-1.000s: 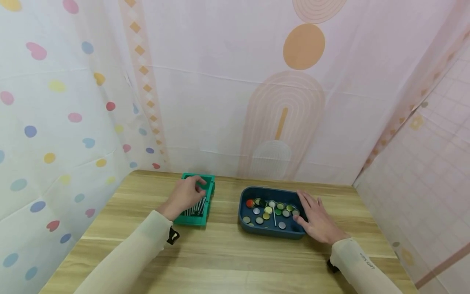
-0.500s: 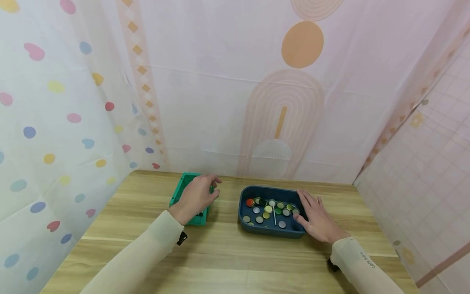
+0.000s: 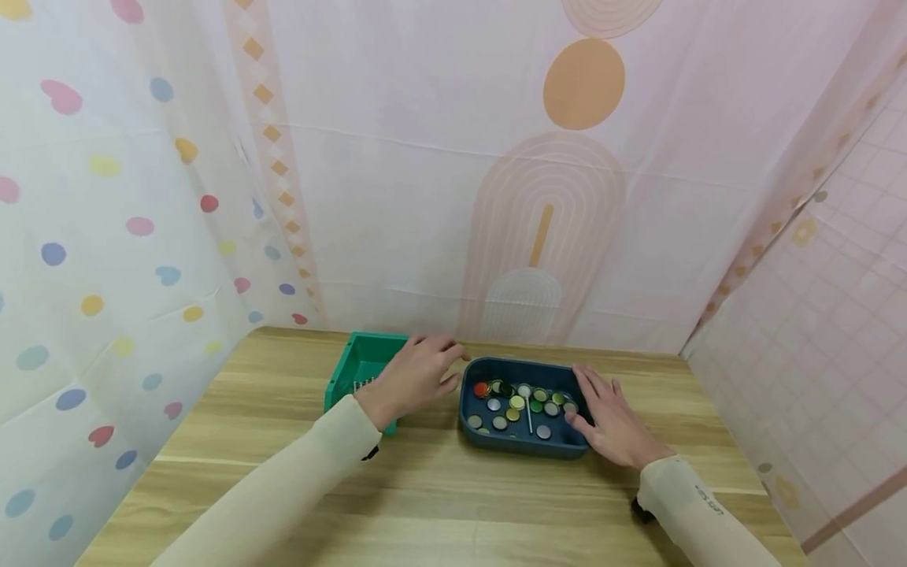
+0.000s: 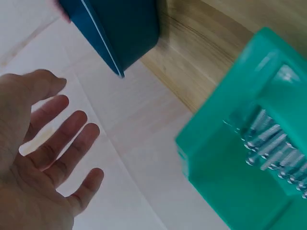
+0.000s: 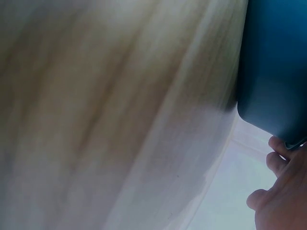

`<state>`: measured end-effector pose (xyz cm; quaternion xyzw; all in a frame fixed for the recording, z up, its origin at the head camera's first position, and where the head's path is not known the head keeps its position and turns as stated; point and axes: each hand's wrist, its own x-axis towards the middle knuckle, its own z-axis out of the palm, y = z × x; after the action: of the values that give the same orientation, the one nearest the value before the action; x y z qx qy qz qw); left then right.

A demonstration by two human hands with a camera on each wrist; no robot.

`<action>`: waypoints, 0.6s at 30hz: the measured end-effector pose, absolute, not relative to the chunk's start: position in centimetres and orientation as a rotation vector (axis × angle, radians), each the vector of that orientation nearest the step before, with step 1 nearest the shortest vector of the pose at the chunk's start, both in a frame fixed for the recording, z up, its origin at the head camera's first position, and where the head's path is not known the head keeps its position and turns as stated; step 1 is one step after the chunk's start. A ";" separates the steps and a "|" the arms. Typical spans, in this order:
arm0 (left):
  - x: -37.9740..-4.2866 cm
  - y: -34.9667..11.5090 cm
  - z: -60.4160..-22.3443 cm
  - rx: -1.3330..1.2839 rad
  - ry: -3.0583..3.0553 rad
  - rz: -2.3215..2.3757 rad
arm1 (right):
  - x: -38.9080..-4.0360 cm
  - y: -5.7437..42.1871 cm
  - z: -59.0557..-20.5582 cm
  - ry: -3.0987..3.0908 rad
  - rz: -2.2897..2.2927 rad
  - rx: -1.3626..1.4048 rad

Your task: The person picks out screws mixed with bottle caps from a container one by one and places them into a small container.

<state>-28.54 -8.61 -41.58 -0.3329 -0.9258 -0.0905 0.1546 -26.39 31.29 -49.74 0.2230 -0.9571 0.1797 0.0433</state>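
Note:
My left hand [image 3: 418, 370] hovers between the two bins, fingers loosely bent and holding nothing. Its fingertips come right up to the left rim of the dark blue bin [image 3: 520, 449]. Behind that hand, partly covered, stands the green bin [image 3: 342, 378] with a row of silver screws [image 4: 273, 143] in it. My right hand [image 3: 612, 421] holds the blue bin at its right end, thumb over the inside and fingers along the outer rim. Inside the blue bin lie several bottle caps [image 3: 517, 402] in red, green, yellow and silver, and a thin silver rod [image 3: 528, 415].
Both bins stand on a wood-grain table [image 3: 453, 504] near its back edge. A patterned curtain [image 3: 397, 197] hangs behind the table, with more cloth at the left and right sides.
My left hand has moved right, from over the green bin to beside the blue bin's left rim, uncovering the green bin's left part. The right hand has stayed on the blue bin.

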 end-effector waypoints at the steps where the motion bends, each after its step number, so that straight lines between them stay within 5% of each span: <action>1: -28.6 -8.3 -41.4 -0.983 -2.658 -0.256 | -26.4 31.3 -49.7 -2.928 0.550 0.681; 18: -30.6 -2.4 -40.8 -1.372 -2.726 0.091 | -26.2 30.9 -49.3 -2.953 0.522 0.668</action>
<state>-30.57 -2.40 -40.85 -0.4488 -0.8920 0.0297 0.0442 -26.24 30.86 -49.34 0.2174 -0.9606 0.1696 0.0345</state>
